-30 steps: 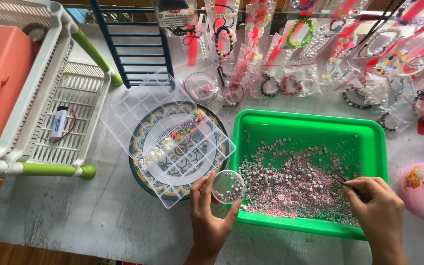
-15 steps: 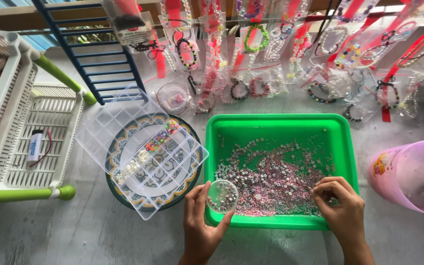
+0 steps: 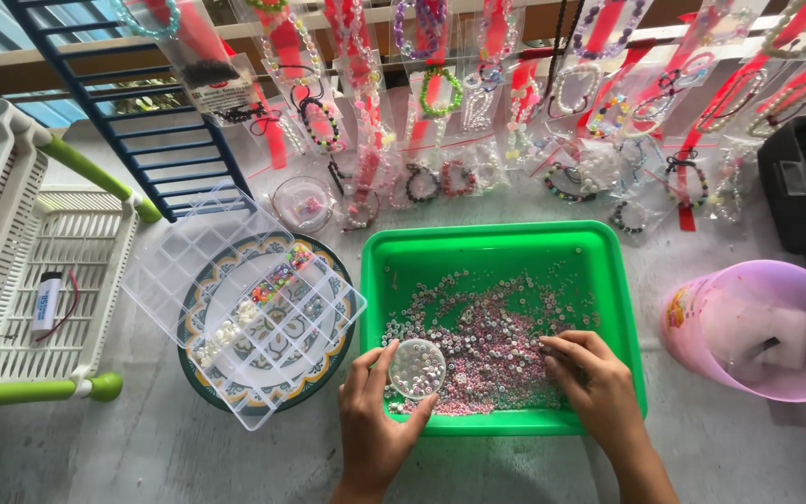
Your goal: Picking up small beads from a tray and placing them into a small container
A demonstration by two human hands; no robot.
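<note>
My left hand (image 3: 373, 420) holds a small clear round cup (image 3: 417, 368) with a few beads in it, at the near left corner of the green tray (image 3: 608, 280). The tray's floor is covered with a heap of small pink, white and grey beads (image 3: 482, 336). My right hand (image 3: 591, 381) rests on the beads at the tray's near right, fingers curled and pinching among them; whether a bead is between the fingertips is hidden.
A clear compartment box (image 3: 240, 303) with some coloured beads lies on a patterned round plate (image 3: 321, 259) left of the tray. A white rack (image 3: 11, 271) stands far left, a pink bucket (image 3: 757, 327) right. Packaged bead bracelets (image 3: 440, 103) hang behind.
The view has shifted and drawn closer, so everything sits further left in the frame. My right hand has moved left across the beads toward the cup. My left hand still holds the cup.
</note>
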